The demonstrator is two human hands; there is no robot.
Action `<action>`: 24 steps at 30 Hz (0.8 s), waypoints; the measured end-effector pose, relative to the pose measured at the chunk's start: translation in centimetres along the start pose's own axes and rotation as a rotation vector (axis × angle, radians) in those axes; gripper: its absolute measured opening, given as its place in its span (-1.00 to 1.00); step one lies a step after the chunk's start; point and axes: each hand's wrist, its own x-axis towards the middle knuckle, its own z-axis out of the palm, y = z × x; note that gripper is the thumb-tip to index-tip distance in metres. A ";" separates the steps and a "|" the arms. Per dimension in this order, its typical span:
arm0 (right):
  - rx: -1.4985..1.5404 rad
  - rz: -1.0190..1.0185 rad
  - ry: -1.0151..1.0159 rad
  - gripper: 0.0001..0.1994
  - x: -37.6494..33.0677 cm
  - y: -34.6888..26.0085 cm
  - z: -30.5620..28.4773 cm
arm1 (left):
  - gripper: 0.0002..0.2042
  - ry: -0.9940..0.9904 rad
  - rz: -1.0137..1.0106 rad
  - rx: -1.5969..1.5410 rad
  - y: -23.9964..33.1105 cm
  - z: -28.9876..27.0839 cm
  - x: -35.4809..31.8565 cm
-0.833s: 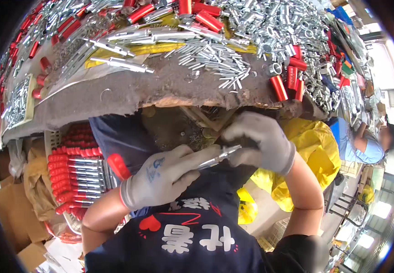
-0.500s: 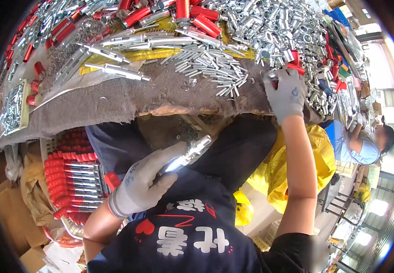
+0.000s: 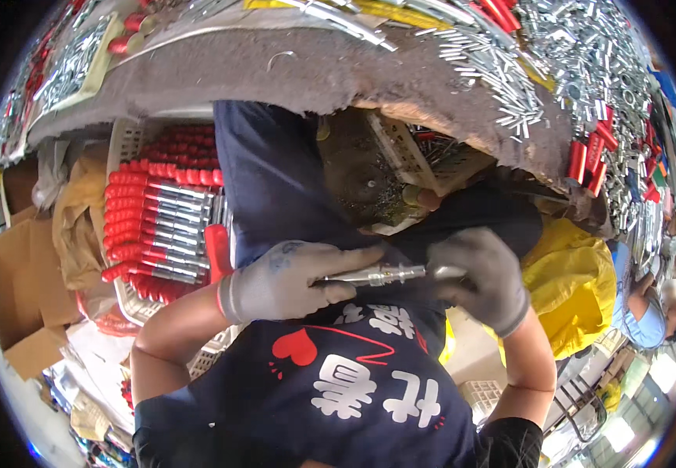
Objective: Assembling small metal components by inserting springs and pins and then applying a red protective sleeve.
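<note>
Both hands are brought together at chest height, just near the worker's dark shirt, with a slim metal rod (image 3: 377,274) bridged between them. The left hand (image 3: 287,279), in a grey glove, is closed around the rod's left end, thumb under and fingers (image 3: 353,257) laid along the top. That looks like a steadying grip, holding the shaft level. The right hand (image 3: 482,277), also gloved, is wrapped shut over the right end, so the tip is hidden; I can't tell what sits under that palm. My read is a fit-or-twist hold, one hand as the anchor and the other working the end.

The padded bench (image 3: 314,74) runs across the far side, its brown edge curving over the worker's lap. Loose silver pins (image 3: 502,86) and red sleeves (image 3: 587,160) are heaped on its far right, within reach of the right hand. To the left, a white crate (image 3: 131,140) holds rods with red handles (image 3: 159,226) laid in rows with the caps all facing one way, which probably makes stacking easier. A yellow bag (image 3: 572,288) sits low on the right. Another person (image 3: 650,312) is bent over at the right edge, well apart.
</note>
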 end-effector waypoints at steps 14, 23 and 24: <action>0.362 0.350 0.022 -0.56 0.6 -2.0 4.7 | -0.52 0.000 -0.094 0.036 -1.1 0.9 -0.3; 0.388 0.333 0.015 -0.59 0.9 -0.9 4.7 | -0.50 0.000 -0.044 0.046 -1.3 0.4 0.2; 0.318 0.211 0.064 -0.64 1.2 -1.0 4.9 | -0.50 0.012 -0.032 0.055 -1.5 0.5 0.1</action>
